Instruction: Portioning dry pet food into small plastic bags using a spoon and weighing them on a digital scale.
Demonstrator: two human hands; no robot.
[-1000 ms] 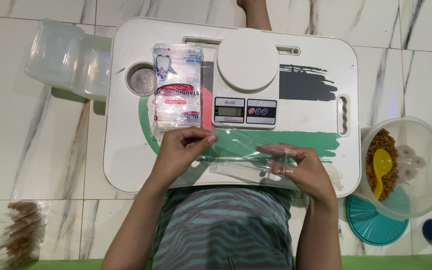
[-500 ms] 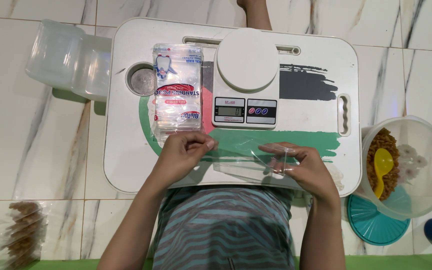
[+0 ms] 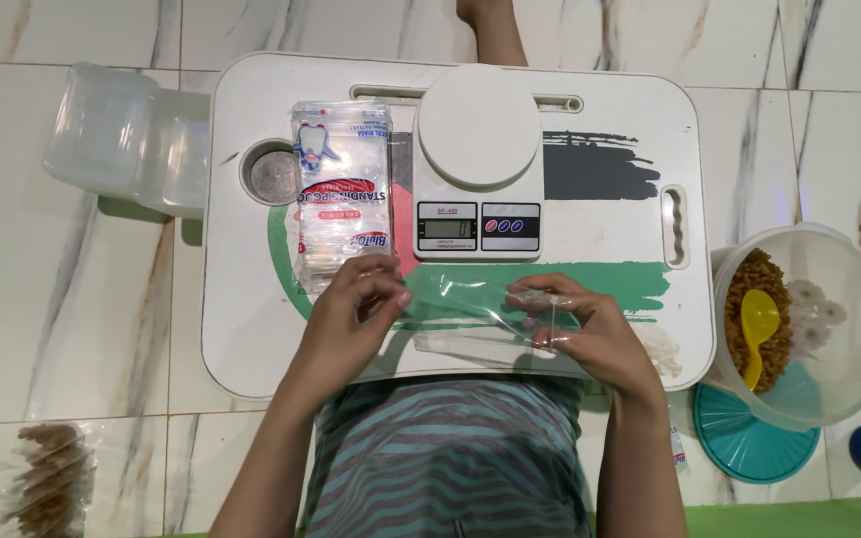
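Clear plastic pouch (image 3: 470,309): we hold it stretched flat between both hands at lower centre of the frame, just over the near edge of the lap table (image 3: 251,329); it looks empty.
Left hand (image 3: 351,319): our fingers are closed in a pinch on the pouch's left edge, thumb against fingertips, just below the pack of pouches.
Right hand (image 3: 580,334): our fingers are curled narrow around the pouch's right end, forefinger laid along its top edge.
Change: a second ago our hands sat closer in and the film was bunched near the right hand; now they are slightly further apart and the pouch lies smoother and more spread, so we judge the work to be at the stage of separating or opening one pouch, with nothing in it yet.
Pack of pouches (image 3: 341,189): it lies upright in the frame at centre left of the table, touching the scale's left side, unmoved.
Kitchen scale (image 3: 477,169): white, round platter bare, it sits at upper centre, its display facing us.
Bowl (image 3: 849,299): clear, at the right edge off the table, it holds brown snack pieces and a yellow scoop (image 3: 757,324).
Teal lid (image 3: 749,438): it lies under the bowl's near side, lower right.
Empty tubs (image 3: 132,139): clear, stacked at upper left, beside the table.
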